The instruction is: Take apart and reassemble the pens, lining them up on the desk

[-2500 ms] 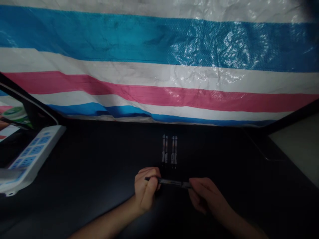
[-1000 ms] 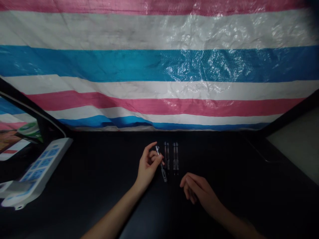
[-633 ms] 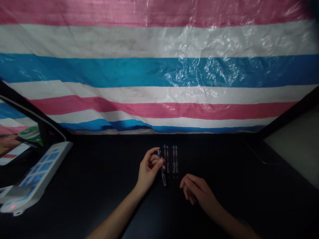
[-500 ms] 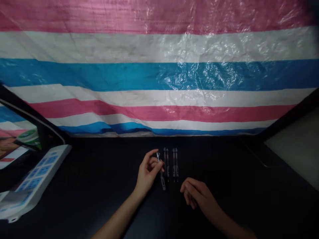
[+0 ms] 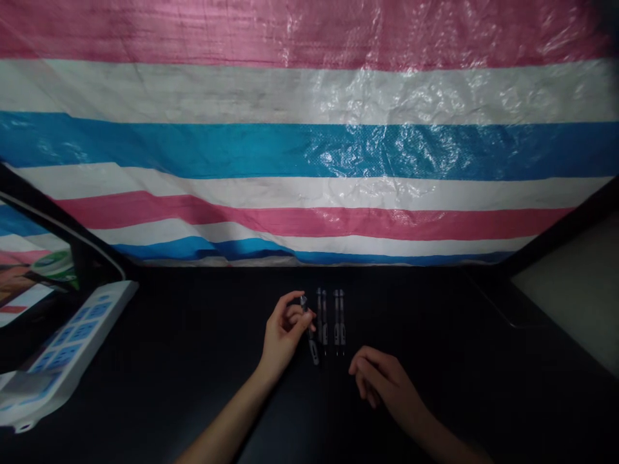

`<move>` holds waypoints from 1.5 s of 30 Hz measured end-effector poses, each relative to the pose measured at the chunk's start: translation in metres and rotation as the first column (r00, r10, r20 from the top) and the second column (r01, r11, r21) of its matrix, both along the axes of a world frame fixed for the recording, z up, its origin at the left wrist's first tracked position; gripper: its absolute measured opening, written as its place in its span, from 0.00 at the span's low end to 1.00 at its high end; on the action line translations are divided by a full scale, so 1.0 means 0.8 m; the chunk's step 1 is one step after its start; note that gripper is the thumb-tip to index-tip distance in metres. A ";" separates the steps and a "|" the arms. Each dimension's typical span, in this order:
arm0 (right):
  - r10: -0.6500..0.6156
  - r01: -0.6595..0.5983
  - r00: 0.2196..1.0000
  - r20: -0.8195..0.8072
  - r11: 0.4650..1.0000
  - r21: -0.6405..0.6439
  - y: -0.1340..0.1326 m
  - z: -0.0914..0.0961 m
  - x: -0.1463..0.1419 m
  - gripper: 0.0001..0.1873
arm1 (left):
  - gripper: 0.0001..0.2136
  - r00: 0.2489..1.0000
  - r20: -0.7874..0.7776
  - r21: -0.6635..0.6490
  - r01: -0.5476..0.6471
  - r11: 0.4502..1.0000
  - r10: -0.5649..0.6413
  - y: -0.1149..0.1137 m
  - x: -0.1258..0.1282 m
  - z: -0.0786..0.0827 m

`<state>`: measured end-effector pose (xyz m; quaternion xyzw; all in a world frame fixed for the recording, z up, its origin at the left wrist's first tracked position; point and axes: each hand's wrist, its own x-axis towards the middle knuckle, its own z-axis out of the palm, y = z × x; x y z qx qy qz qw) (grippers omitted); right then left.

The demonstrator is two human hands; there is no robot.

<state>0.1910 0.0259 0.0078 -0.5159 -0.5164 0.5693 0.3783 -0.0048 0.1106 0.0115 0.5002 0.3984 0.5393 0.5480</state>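
Observation:
A pen [image 5: 314,351] with a dark grip is pinched between the thumb and fingers of my left hand [image 5: 284,332]. It slants, its upper end up at my index finger and the grip end down toward the right. Just right of that hand lie several similar pens [image 5: 340,316] on the black table, side by side in two pairs, their thin tips toward me. My right hand [image 5: 380,376] rests below and to the right of them, fingers curled in loosely, with nothing visible in it and no pen touched.
On the left lies a white power strip [image 5: 72,351] with blue socket faces. Behind it are a green-and-white round container [image 5: 55,267] and a cable [image 5: 91,235]. A striped pink, white and blue plastic sheet [image 5: 309,151] hangs along the back of the black table [image 5: 169,361].
My left hand and its pen have shifted very slightly to the left. The right hand and the lying pens have stayed practically as they were.

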 end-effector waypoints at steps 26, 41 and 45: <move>-0.082 0.067 0.989 0.122 0.990 0.123 0.012 0.001 0.019 0.16 | 0.12 0.775 -0.623 0.264 0.075 0.962 0.110 0.010 -0.019 -0.010; -0.130 -0.173 0.826 0.549 0.868 0.465 0.022 -0.001 0.039 0.20 | 0.09 0.616 -0.787 0.323 0.353 0.878 0.042 -0.002 -0.002 -0.009; -0.102 -0.237 0.788 0.607 0.860 0.452 0.021 -0.004 0.040 0.22 | 0.10 0.617 -0.787 0.319 0.402 0.858 0.004 -0.008 0.003 -0.009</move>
